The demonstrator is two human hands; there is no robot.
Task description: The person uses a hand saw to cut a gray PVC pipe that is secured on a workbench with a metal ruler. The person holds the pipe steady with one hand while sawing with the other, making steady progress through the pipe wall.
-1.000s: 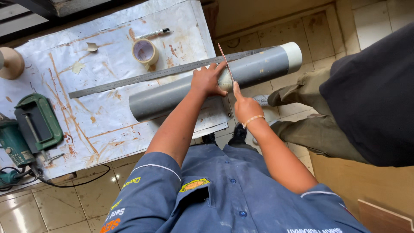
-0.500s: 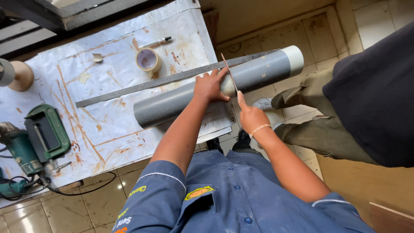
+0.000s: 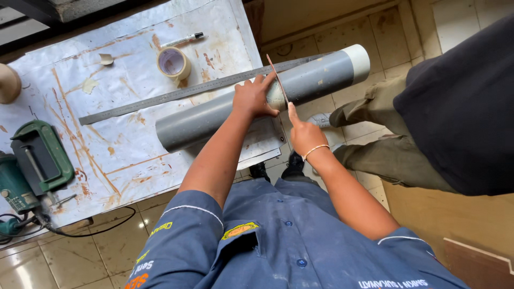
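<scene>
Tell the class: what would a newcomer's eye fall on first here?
A long grey plastic pipe lies across the paper-covered table's edge, its white-tipped end jutting over the tiled floor. The left hand presses it down while the right hand holds a thin saw blade across it. A long steel ruler lies just behind.

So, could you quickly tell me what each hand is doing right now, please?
Left hand: fingers spread, pressing down on the grey pipe.
Right hand: closed on a thin saw blade set across the pipe.
</scene>
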